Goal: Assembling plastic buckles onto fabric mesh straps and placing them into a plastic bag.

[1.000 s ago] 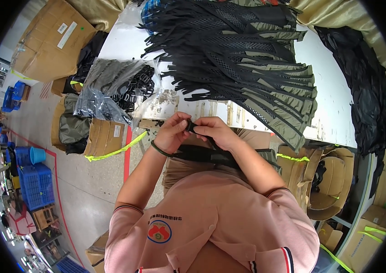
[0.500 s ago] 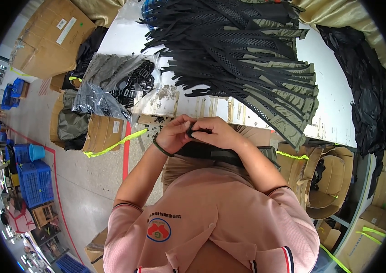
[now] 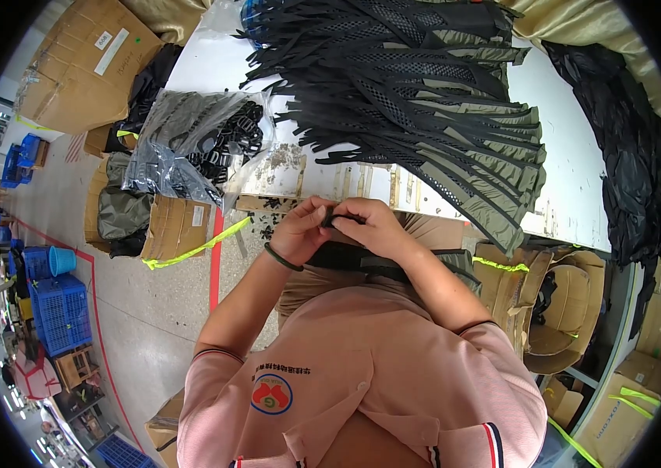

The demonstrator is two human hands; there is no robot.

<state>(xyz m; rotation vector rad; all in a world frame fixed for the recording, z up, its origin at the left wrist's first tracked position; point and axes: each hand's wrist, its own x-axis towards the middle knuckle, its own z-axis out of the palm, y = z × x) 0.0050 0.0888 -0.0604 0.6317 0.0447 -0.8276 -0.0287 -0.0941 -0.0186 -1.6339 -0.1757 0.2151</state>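
Note:
My left hand (image 3: 303,231) and my right hand (image 3: 373,228) are close together over my lap, just short of the table edge. Both have their fingers closed on a black strap (image 3: 329,219), of which only a short dark bit shows between them. Whether a buckle is on it, the fingers hide. Across my lap lies a black and olive fabric piece (image 3: 383,267), which seems to belong to the strap. On the table, a clear plastic bag (image 3: 178,148) with black plastic buckles (image 3: 229,140) lies to the left, near a large pile of black mesh and olive strap pieces (image 3: 416,101).
The white table (image 3: 564,156) has worn patches along its near edge. Cardboard boxes stand at the left (image 3: 178,226) and right (image 3: 564,312), with yellow-green bands. Black fabric (image 3: 619,156) hangs at the far right. Blue crates (image 3: 61,312) stand on the floor at left.
Both hands have shifted slightly, and the right fingers have turned and moved over the strap. The table's contents look unchanged.

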